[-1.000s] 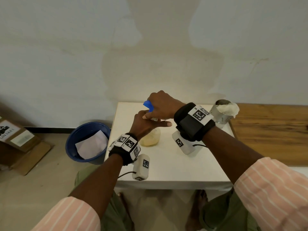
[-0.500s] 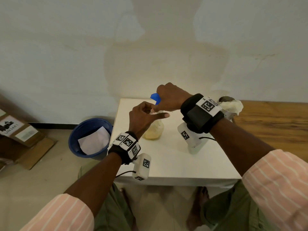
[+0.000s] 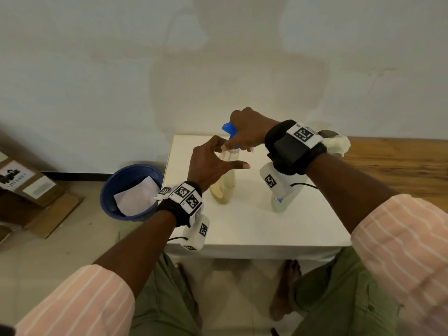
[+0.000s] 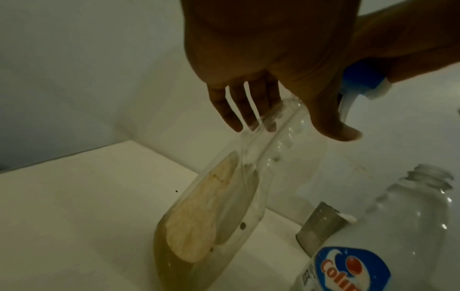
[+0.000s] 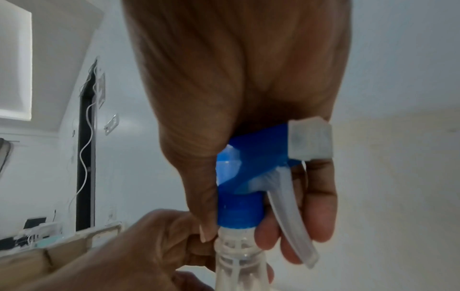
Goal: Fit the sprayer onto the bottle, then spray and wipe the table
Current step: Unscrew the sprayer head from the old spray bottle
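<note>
While clamped in the right hand point(image 5: 248, 122) at frame centre, sprayer point(image 5: 251, 177) seated with its blue collar atop the neck of the bottle point(image 3: 224, 180); whether threaded tight, cannot tell. Fitting nearly done, judging by this; spraying and wiping not yet started. Left hand point(image 3: 213, 163) spread apart, thumb and fingers arched round the bottle's neck just below the right grip, perhaps lightly touching. Bottle tilted on the tabletop point(image 3: 242, 226), mid-frame in the head view.

Right hand point(image 3: 249, 128) curled in a grip; left hand point(image 3: 211, 163) seemingly open, thumb out.
</note>
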`<action>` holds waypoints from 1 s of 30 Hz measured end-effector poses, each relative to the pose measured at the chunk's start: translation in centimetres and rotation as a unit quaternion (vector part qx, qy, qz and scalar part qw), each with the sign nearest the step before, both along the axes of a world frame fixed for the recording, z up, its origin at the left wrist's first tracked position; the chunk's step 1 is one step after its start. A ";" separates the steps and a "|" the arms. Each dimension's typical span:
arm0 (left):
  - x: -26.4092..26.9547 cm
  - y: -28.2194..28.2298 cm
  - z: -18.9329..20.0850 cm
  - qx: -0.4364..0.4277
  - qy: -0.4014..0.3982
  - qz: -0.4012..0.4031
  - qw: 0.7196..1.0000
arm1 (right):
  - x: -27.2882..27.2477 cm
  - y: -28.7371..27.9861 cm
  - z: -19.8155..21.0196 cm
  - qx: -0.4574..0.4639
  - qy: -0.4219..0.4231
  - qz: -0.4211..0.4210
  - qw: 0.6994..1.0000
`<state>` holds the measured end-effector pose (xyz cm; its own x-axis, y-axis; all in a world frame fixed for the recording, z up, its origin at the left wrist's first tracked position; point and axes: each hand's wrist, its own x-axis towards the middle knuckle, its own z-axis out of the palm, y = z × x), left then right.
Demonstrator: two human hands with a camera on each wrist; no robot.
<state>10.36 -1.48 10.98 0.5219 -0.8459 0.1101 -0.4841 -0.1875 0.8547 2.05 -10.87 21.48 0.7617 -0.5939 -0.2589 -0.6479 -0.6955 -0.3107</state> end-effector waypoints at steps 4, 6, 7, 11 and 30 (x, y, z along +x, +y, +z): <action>0.1 -0.2 -1.2 -0.007 -0.008 -0.016 1.000 | 0.0 0.1 -0.5 0.011 0.002 -0.001 1.000; 0.5 -0.4 -1.0 0.012 -0.004 -0.046 0.999 | -0.1 0.2 -0.5 0.011 0.001 0.004 1.000; 0.7 -0.4 -0.7 0.021 -0.004 -0.058 0.998 | -0.1 0.3 -0.5 0.013 -0.002 0.006 1.000; 0.5 -0.7 -0.4 0.009 0.009 -0.046 0.999 | 0.2 0.3 0.0 0.011 -0.017 0.009 1.000; -0.2 -0.6 -0.9 -0.006 0.023 0.027 0.999 | 0.2 0.6 -0.1 -0.053 0.025 0.038 0.998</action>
<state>10.19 -2.09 10.13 0.5709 -0.8155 0.0951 -0.4331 -0.2007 0.8787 2.26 -10.24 21.36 0.7938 -0.5603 -0.2366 -0.6042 -0.7707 -0.2022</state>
